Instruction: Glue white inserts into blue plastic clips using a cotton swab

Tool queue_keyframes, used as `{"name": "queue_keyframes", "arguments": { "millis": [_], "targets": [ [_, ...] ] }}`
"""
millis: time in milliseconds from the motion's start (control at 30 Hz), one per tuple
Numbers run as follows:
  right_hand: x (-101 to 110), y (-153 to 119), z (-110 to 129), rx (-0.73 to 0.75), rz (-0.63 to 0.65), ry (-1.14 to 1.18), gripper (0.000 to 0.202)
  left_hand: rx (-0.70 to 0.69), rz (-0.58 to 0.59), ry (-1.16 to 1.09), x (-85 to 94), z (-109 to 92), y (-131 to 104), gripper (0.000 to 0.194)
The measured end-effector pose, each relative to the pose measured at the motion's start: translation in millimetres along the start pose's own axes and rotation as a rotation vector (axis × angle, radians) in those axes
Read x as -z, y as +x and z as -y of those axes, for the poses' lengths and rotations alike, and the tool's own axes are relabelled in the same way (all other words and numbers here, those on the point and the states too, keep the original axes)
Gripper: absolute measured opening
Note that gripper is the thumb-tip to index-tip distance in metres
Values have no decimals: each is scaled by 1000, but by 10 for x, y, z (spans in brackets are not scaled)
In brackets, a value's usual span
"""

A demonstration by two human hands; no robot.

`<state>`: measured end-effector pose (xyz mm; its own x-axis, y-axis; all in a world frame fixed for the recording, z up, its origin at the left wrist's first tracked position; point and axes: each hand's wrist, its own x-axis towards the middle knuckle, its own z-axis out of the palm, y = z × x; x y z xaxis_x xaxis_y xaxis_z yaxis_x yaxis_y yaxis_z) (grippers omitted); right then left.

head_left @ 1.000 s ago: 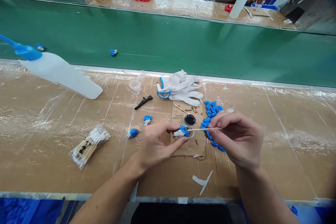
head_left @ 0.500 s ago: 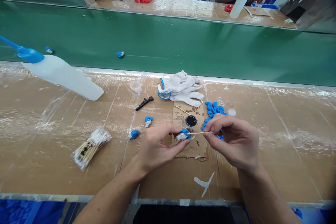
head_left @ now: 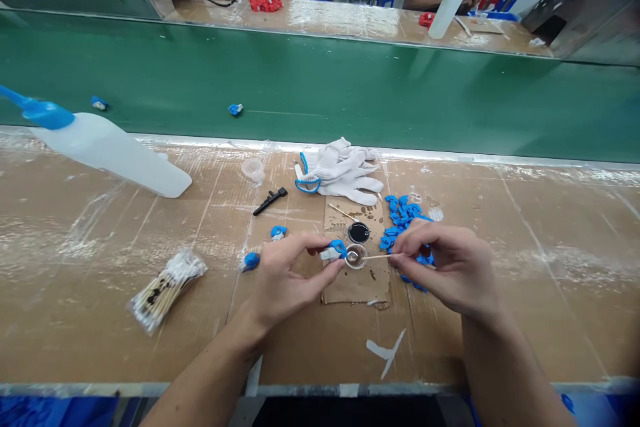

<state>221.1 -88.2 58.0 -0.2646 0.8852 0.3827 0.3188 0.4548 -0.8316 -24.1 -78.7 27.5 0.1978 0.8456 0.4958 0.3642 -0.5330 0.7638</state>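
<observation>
Between thumb and fingers, my left hand (head_left: 295,273) pinches a small blue and white plastic part (head_left: 334,251). My right hand (head_left: 445,267) grips a thin cotton swab (head_left: 377,256), its tip pointing left over a small clear cup (head_left: 356,257), apart from the part. Behind that cup sits a cup of black liquid (head_left: 359,233), with another swab (head_left: 343,213) lying beside it. Both cups are on a stained cardboard piece (head_left: 350,287). Several blue parts (head_left: 400,212) lie in a pile near my right hand; two more blue and white pieces (head_left: 251,261) rest left of my left hand.
White gloves (head_left: 345,170) lie behind the cups, with a black plastic piece (head_left: 271,201) to their left. A bag of cotton swabs (head_left: 167,288) and a large squeeze bottle (head_left: 115,153) are at left. Beyond runs a green belt (head_left: 320,87); two people sit across it.
The swab has drawn away from the blue and white part, leaving a gap between them. My left hand has shifted slightly left with the part. The view has moved a little.
</observation>
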Motion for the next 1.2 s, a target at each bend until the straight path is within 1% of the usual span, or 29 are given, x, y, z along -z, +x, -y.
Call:
{"name": "queue_keyframes", "arguments": {
  "millis": [133,200,233,267,300,333,400,433,467,500,533,600,633,700,767,833,867,933,1000,1033,1067,1133,1200],
  "targets": [
    [-93,6,-93,12,294,-270,15,105,-7,-18,46,86,-24,22],
    [-82,11,-103,4,396,-285,10,123,-7,-39,54,122,-38,25],
    [-27,9,-103,-4,427,-252,7,127,-6,-48,56,136,-43,27],
    [62,3,-103,-9,424,-208,11,132,-2,-60,58,147,-47,28],
    [179,-7,-105,-15,373,-174,17,139,3,-78,61,155,-48,29],
    [311,-19,-112,-26,279,-174,20,148,8,-102,64,160,-47,30],
    [553,-43,-144,-55,60,-293,11,167,7,-166,73,161,-39,30],
    [631,-49,-172,-70,0,-387,7,179,3,-201,76,156,-33,30],
    [666,-49,-206,-83,3,-478,8,192,0,-235,79,149,-26,30],
    [656,-42,-247,-90,68,-557,10,202,0,-265,81,140,-19,29],
    [606,-27,-292,-90,171,-619,11,213,2,-291,80,130,-12,28],
    [432,20,-386,-78,368,-685,14,234,9,-329,73,112,1,26],
    [337,48,-430,-69,427,-698,15,241,12,-339,67,105,7,25],
    [198,94,-498,-51,466,-692,16,260,16,-341,53,97,19,23],
    [169,104,-529,-40,438,-654,17,277,18,-331,40,87,29,21],
    [239,69,-509,-32,392,-617,16,289,18,-340,28,65,36,21],
    [293,37,-477,-29,343,-589,15,294,20,-360,22,49,38,21],
    [393,-35,-370,-25,167,-485,11,309,29,-425,6,7,35,22],
    [429,-91,-220,-12,-18,-335,18,325,44,-498,-18,-35,26,22],
    [412,-104,-140,2,-70,-253,22,333,53,-529,-32,-52,20,22],
    [373,-105,-61,16,-87,-172,25,339,62,-558,-46,-65,12,22],
    [251,-71,72,26,-45,-22,28,351,76,-607,-71,-79,-2,23],
    [115,-12,157,27,-10,68,26,374,93,-645,-84,-83,-11,23]
  ]
}}
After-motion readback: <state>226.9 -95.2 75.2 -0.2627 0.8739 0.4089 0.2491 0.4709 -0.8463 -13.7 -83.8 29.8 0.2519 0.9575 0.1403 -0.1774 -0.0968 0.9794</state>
